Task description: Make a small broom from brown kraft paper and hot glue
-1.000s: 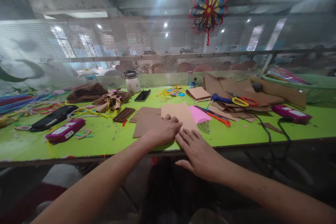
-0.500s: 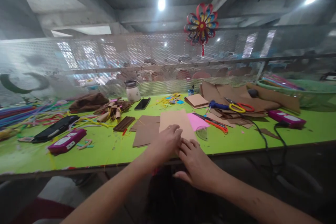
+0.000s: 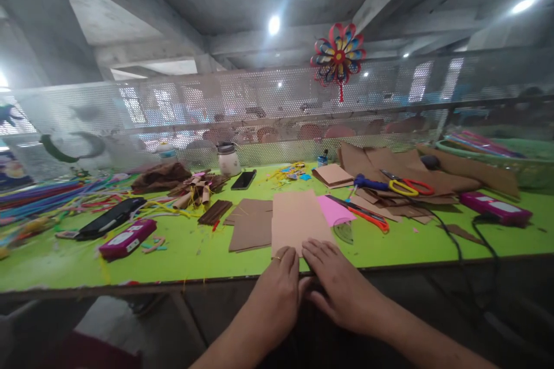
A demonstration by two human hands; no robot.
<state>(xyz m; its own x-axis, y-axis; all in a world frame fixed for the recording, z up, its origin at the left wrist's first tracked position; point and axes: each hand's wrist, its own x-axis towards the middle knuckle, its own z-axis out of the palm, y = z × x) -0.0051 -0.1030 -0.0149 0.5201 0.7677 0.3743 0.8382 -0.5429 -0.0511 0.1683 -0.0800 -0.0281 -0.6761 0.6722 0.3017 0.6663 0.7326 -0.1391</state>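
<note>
A light-brown cardboard sheet (image 3: 298, 216) lies flat at the near edge of the table. My left hand (image 3: 281, 285) is at its near edge, fingers bent together over the cardboard and thumb lower down. A ring shows on one of its fingers. Close beside it, my right hand (image 3: 340, 282) lies with its fingers flat on the sheet's near right corner, the thumb apart and below the table edge. Darker brown cardboard pieces (image 3: 251, 230) sit at the sheet's left. Pink paper (image 3: 334, 210) and a clear protractor (image 3: 344, 232) are on its right.
An orange-and-black cutter (image 3: 367, 216), scissors (image 3: 404, 187) and a blue glue gun (image 3: 370, 183) lie right, near stacked cardboard (image 3: 450, 176). Purple power strips (image 3: 127, 239) flank the work; a cord hangs over the right edge. A phone (image 3: 243, 180) and white jar (image 3: 228, 160) stand behind.
My left hand has drawn back from the sheet's surface to its near edge. The right hand's fingers have come forward onto the corner. The view has shifted slightly left and up.
</note>
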